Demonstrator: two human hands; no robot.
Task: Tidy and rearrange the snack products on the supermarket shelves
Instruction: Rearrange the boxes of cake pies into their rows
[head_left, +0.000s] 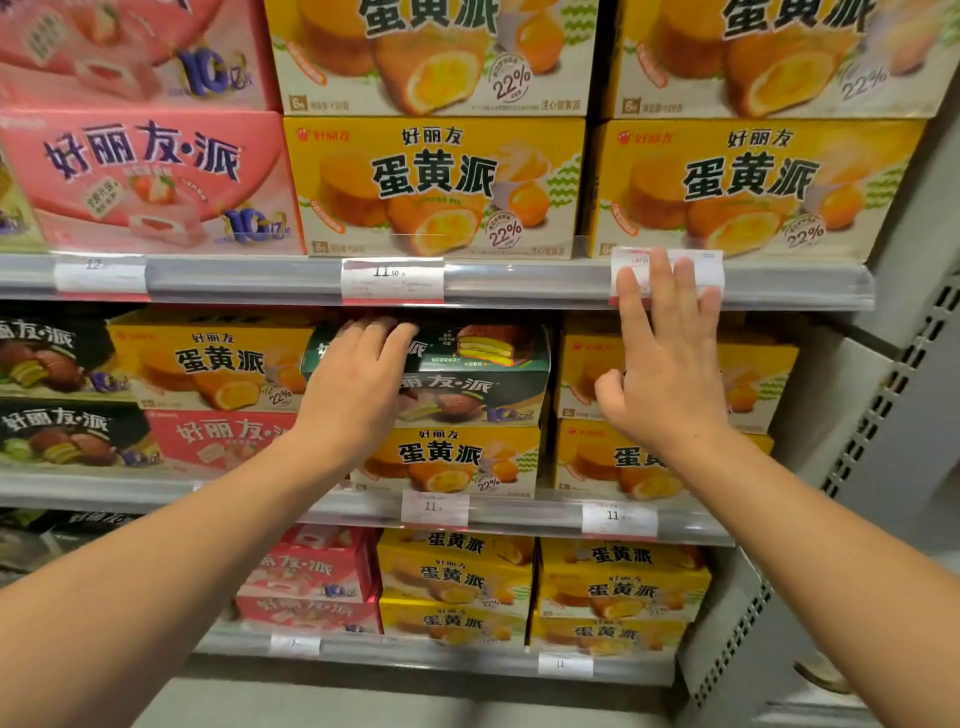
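A dark green pie box (467, 374) sits tilted on top of a yellow egg-yolk pie box (457, 460) in the middle shelf. My left hand (358, 379) grips the green box's top left corner, fingers curled over its upper edge. My right hand (665, 358) is spread flat with straight fingers in front of the yellow boxes (763, 379) to the right, its fingertips reaching up over the shelf rail's price tag (701, 265). Whether the right palm touches a box I cannot tell.
Pink strawberry boxes (145, 176) and yellow boxes (436, 182) fill the upper shelf. Dark chocolate boxes (57, 358) and a pink box (223, 436) sit left on the middle shelf. More pink and yellow boxes (457, 587) stand below. A grey perforated upright (883, 415) bounds the right side.
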